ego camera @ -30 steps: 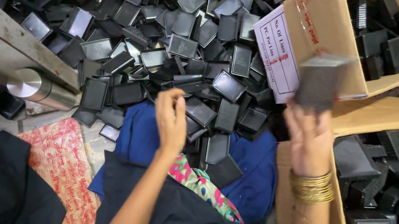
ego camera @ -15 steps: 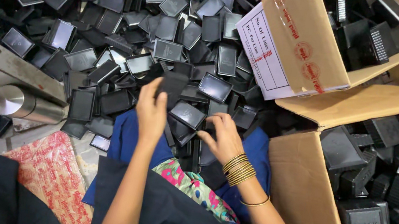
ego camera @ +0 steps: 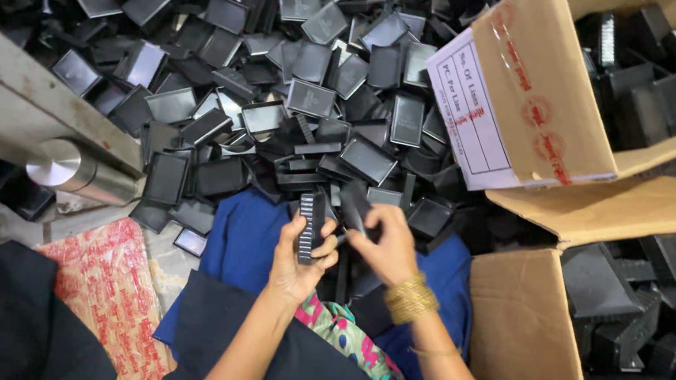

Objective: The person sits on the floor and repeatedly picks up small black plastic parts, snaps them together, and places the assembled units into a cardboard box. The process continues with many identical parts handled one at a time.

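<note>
The left hand (ego camera: 303, 258) is grasping a ribbed black plastic block (ego camera: 310, 226) upright, its long axis vertical, while the right hand (ego camera: 387, 247) is pinching a flat black plastic piece (ego camera: 354, 204) just beside it.

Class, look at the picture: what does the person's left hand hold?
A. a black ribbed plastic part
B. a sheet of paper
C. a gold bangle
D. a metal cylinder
A: the left hand grips a black ribbed plastic part, held upright over the blue cloth, beside the right hand.
</note>
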The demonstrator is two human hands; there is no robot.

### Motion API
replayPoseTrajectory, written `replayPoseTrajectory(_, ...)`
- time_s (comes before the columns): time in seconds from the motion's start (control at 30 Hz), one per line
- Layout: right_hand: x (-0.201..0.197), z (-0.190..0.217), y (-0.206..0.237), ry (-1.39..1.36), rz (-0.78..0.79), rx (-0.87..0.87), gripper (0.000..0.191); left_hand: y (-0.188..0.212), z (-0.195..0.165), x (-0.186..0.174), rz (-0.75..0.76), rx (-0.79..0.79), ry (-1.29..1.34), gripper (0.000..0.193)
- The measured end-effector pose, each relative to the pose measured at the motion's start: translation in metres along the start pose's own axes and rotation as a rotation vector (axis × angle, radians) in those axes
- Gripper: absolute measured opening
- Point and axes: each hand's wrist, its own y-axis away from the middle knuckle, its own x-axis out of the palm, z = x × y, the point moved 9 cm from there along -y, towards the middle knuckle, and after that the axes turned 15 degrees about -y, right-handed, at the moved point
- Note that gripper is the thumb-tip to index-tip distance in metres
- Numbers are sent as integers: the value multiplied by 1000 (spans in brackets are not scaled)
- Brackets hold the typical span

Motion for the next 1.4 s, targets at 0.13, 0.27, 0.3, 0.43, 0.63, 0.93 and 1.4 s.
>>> replayPoseTrajectory(0.13, -13, 3, 23, -569, -23, 66, 25, -9, 8, -20, -229, 11, -272, 52)
replayPoseTrajectory(0.27, -4, 40, 43, -293, -16, 32, 39, -17, 28, -5, -202, -41, -302, 63)
replayPoseTrajectory(0.3, -2, 51, 45, -202, -45, 21, 45, -17, 26, -2, -206, -8, -361, 61)
replayPoseTrajectory(0.43, 8, 86, 46, -12, -56, -33, 69, -12, 15, 11, -193, 122, -541, 61)
replayPoseTrajectory(0.63, 16, 85, 51, -8, -14, 51, 71, -9, 4, 23, -186, 164, -551, 61)
replayPoseTrajectory(0.93, 29, 46, 51, -498, 71, 226, 77, -5, -6, 39, -153, 227, -588, 59)
replayPoseTrajectory(1.4, 34, 78, 83, 256, 104, -37, 36, 14, -51, -7, -727, 436, -1155, 57)
